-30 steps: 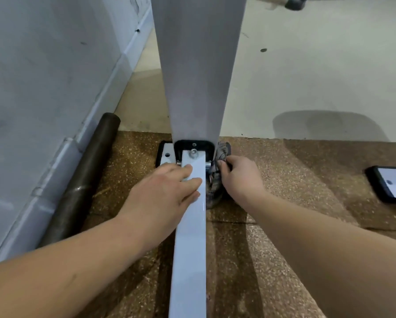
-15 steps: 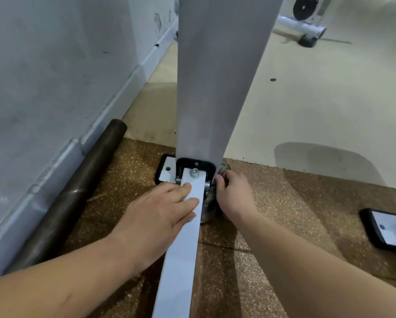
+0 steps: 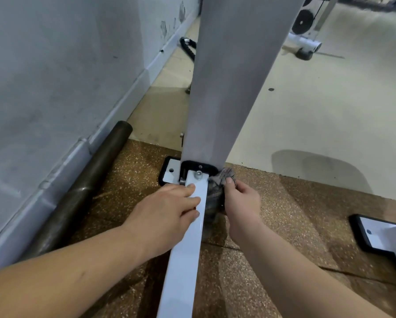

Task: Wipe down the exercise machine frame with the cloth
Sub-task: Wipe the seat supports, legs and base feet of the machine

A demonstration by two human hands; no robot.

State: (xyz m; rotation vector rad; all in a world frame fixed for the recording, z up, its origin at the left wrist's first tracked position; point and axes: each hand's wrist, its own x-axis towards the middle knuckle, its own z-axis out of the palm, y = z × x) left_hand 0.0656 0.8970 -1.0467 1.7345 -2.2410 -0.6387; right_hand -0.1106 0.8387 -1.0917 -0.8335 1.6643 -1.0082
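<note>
Down at the foot of the machine, the right hand (image 3: 241, 203) has its fingers curled shut around a bunched cloth (image 3: 215, 193), pressing it against the right side of the frame where the floor bar meets the post. That cloth is grey and mottled, crumpled into a wad, part of it showing above the fingers and part hanging dark beside the bar. Across from it, the left hand (image 3: 167, 214) lies palm down on the white bar (image 3: 183, 260), fingers together and draped over its top face, the fingertips just short of a bolt (image 3: 198, 174). Glossy and flat-sided, this bar runs along the floor toward the camera. Its far end sits in a black bracket (image 3: 200, 168) fixed on a white base plate (image 3: 171, 173). From the bracket a wide, matte grey post (image 3: 233, 88) rises out of view. Under everything is a brown speckled mat (image 3: 284, 226), with a dark pipe (image 3: 84, 187) lying along the wall (image 3: 54, 76) on the left.
</note>
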